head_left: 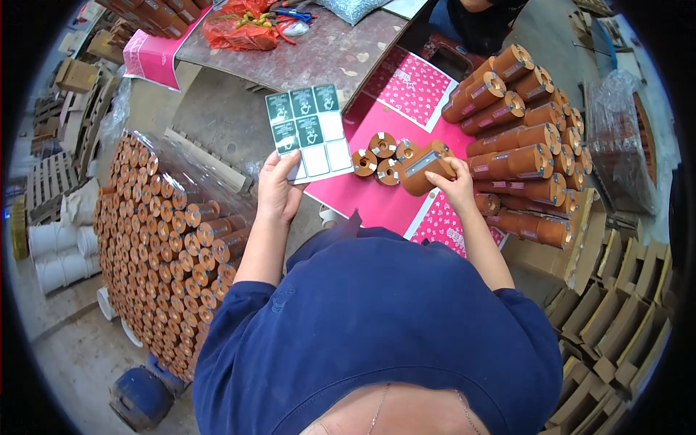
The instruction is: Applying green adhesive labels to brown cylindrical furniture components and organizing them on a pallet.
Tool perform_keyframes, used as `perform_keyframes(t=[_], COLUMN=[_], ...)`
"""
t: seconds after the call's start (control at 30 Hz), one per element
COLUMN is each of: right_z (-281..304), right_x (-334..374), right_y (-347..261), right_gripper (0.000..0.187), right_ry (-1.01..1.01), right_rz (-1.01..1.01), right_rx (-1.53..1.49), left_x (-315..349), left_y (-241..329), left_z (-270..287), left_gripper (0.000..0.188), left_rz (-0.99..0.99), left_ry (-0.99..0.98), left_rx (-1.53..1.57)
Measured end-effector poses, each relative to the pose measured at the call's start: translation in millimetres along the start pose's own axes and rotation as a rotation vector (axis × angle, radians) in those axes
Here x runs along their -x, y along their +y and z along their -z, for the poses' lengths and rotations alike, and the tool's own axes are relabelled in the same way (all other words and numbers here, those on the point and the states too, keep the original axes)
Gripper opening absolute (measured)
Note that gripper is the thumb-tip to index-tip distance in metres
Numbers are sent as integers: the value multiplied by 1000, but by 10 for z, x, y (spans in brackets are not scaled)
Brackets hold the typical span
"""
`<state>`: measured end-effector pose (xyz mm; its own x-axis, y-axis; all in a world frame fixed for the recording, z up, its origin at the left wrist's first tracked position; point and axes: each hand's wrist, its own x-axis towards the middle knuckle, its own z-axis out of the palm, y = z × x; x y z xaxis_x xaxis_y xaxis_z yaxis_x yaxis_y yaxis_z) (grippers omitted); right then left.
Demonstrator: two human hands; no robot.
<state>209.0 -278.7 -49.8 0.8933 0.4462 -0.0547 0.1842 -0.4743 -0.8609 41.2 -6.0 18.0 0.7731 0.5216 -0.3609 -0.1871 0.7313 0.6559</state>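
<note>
A sheet of stickers [310, 134] is pinched at its lower left corner by my left hand [280, 187]. Green stickers with white print fill its upper part, while the lower part shows blank white rectangles. My right hand [458, 187] grips a brown tube [422, 172] with a long clear strip on its side, tilted over the pink table covering [362, 206]. Just left of that tube, several brown tubes [382, 145] stand upright in a cluster, small white tabs on their round ends.
Brown tubes lie stacked at the right [518, 159], beside cardboard dividers [616, 290]. A large heap of tubes [159, 232] under clear film stands at the left. Beyond is a worn table [312, 61] with a red plastic bag [239, 29]. Another person [478, 29] is at the far side.
</note>
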Motion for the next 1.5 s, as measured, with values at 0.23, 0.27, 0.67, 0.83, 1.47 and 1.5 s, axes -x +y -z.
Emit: perform_keyframes(t=[0.23, 0.27, 0.67, 0.83, 1.47, 1.5], right_z=[-281, -370, -1996, -2216, -839, -786], right_x=[-471, -603, -2183, -2265, -365, -331], right_y=[-722, -820, -1031, -765, -2114, -2080], right_gripper=[43, 42, 40, 43, 18, 18], right_ry=[-29, -10, 144, 118, -69, -64], right_rz=[163, 237, 478, 397, 1086, 1064], right_rx=[-16, 30, 246, 354, 117, 113], left_x=[-360, -381, -236, -175, 82, 97], left_y=[295, 333, 881, 1004, 313, 277], left_z=[158, 172, 585, 581, -289, -344], left_gripper=[17, 18, 20, 24, 12, 11], left_rz=[-110, -149, -243, -301, -313, -312], left_ry=[-20, -15, 71, 35, -97, -108], left_rx=[-67, -38, 17, -49, -429, -414])
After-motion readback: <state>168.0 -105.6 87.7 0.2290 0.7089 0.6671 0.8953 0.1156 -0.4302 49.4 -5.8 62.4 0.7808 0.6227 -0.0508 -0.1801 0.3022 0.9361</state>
